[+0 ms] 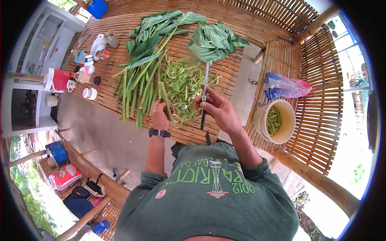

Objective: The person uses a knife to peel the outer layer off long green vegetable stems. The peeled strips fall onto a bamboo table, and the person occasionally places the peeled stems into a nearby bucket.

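My left hand (159,114), with a black watch on its wrist, is closed around a thick green stalk (164,95) at the near edge of the bamboo table (108,86). In my right hand (220,109) is a knife (206,76), its dark handle toward me and its blade pointing away. Between and beyond my hands lies a heap of pale green peelings (183,80). Long leaf stalks (134,90) are bunched to the left, with large green leaves (165,26) at their far end. More leaves (215,42) are piled beyond the knife tip.
At right, a cream bucket (259,122) holds cut green pieces (274,120) on a bamboo bench. A blue and pink plastic bag (286,86) lies behind it. Jars, bottles and a white-lidded tub (89,93) stand on the table's left side, near a red cooler (58,79).
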Demonstrator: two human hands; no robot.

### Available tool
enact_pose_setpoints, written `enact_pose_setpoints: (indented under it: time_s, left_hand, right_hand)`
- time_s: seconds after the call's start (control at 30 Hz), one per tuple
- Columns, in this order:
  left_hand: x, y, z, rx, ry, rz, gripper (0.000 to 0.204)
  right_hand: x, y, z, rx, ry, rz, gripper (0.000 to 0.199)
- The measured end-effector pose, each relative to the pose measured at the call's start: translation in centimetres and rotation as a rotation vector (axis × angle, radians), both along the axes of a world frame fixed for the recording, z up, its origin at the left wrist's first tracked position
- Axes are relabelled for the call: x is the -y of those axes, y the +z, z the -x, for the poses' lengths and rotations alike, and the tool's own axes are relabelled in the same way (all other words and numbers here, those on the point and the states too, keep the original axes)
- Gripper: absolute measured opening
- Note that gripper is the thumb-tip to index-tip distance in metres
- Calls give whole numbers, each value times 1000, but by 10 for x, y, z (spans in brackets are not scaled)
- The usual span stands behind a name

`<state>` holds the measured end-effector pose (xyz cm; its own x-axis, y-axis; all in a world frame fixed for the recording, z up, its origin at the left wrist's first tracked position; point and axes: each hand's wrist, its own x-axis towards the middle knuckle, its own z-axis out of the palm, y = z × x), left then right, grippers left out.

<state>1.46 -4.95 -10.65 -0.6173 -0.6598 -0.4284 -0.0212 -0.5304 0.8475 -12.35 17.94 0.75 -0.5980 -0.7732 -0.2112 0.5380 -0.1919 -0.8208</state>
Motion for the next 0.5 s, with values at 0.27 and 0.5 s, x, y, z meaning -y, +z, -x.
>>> enact_pose_setpoints:
  time_s: [0.27,0.5]
  left_hand:
    - [-29,90,30,-404,-185,-198,20]
    - [-28,114,44,-581,-456,-211,51]
  right_hand:
    - [-2,6,-17,-249,24,-193,59]
    - [-3,29,-27,-527,29,-346,62]
